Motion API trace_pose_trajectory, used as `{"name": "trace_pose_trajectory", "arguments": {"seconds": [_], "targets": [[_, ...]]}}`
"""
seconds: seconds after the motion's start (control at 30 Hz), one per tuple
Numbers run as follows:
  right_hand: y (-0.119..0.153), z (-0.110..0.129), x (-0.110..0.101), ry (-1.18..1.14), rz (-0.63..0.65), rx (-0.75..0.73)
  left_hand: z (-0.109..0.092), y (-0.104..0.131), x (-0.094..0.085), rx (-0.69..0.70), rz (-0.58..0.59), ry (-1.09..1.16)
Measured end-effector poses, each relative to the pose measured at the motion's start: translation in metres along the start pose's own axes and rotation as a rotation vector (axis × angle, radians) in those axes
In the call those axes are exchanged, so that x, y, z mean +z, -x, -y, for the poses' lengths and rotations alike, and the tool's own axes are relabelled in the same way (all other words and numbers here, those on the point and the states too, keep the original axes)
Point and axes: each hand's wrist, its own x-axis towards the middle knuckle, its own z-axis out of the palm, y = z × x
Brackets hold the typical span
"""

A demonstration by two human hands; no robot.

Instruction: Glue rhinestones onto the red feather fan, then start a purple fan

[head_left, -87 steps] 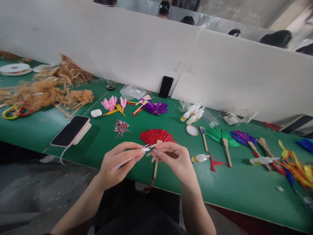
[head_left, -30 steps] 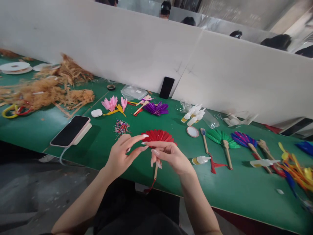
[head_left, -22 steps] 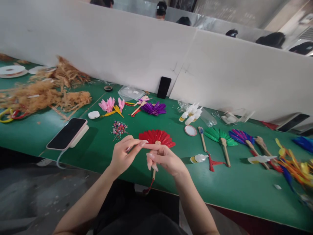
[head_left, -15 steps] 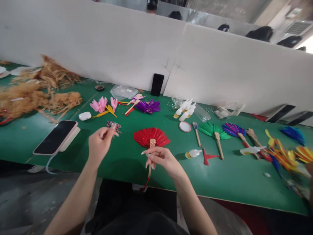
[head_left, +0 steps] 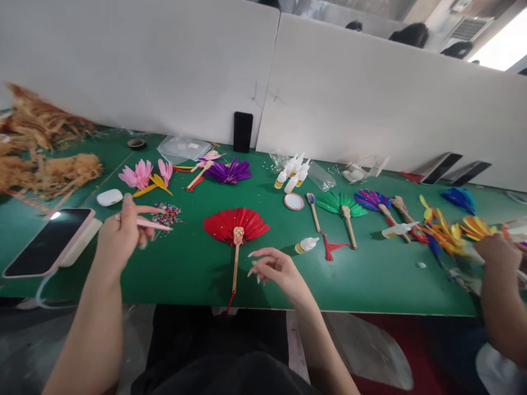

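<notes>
My left hand (head_left: 127,227) grips a thin pink tool (head_left: 153,224), its tip beside a pile of small multicoloured beads (head_left: 168,215). On the green table in front of me lies a red feather fan (head_left: 247,226) with pale dots on it, a wooden handle and a red cord. My right hand (head_left: 272,267) is just right of the fan's handle, apart from it, fingers loosely spread and holding nothing. A small glue bottle (head_left: 307,245) lies to the right of that hand.
A phone (head_left: 49,241) with a cable lies at the left. Behind are pink flowers (head_left: 138,174), a purple fan (head_left: 229,171) and upright glue bottles (head_left: 293,173). A green fan (head_left: 341,204) is at the right. Another person's hand (head_left: 498,252) touches yellow feathers at the far right.
The view has shifted right. My left hand now shows the pink tool. My right hand has come off the red fan's handle, and another person's hand has entered at the right.
</notes>
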Motion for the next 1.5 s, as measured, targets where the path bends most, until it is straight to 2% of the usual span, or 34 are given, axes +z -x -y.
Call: {"name": "trace_pose_trajectory", "arguments": {"seconds": [0.07, 0.13, 0.23, 0.33, 0.47, 0.57, 0.83, 1.03, 1.23, 1.33, 1.4, 1.5], "targets": [[-0.001, -0.002, 0.003, -0.047, -0.019, -0.018, -0.014, 0.020, 0.019, -0.090, 0.151, 0.180], [-0.003, -0.002, 0.007, -0.090, -0.044, -0.041, -0.026, 0.043, 0.043, -0.060, 0.265, 0.270], [-0.002, 0.002, 0.012, -0.116, -0.046, -0.078, -0.040, 0.071, 0.074, 0.045, 0.367, 0.259], [0.004, 0.011, 0.015, -0.116, -0.017, -0.141, -0.046, 0.085, 0.091, 0.250, 0.364, 0.209], [0.014, 0.022, 0.016, -0.100, -0.006, -0.227, -0.050, 0.089, 0.095, 0.545, 0.330, 0.155], [0.019, 0.027, 0.016, -0.074, -0.007, -0.243, -0.052, 0.090, 0.095, 0.669, 0.326, 0.134], [0.024, 0.028, 0.018, -0.070, 0.006, -0.267, -0.054, 0.095, 0.096, 0.828, 0.340, 0.125], [0.026, 0.031, 0.016, -0.055, 0.068, -0.185, -0.058, 0.097, 0.092, 0.941, 0.373, 0.107], [0.023, 0.028, 0.014, -0.124, 0.185, -0.124, -0.057, 0.097, 0.086, 0.956, 0.378, 0.115], [0.022, 0.029, 0.016, -0.126, 0.193, -0.127, -0.053, 0.098, 0.086, 0.900, 0.368, 0.165], [0.023, 0.032, 0.018, -0.133, 0.197, -0.127, -0.050, 0.099, 0.086, 0.792, 0.369, 0.228], [0.026, 0.036, 0.021, -0.125, 0.189, -0.142, -0.044, 0.101, 0.089, 0.498, 0.395, 0.395]]}}
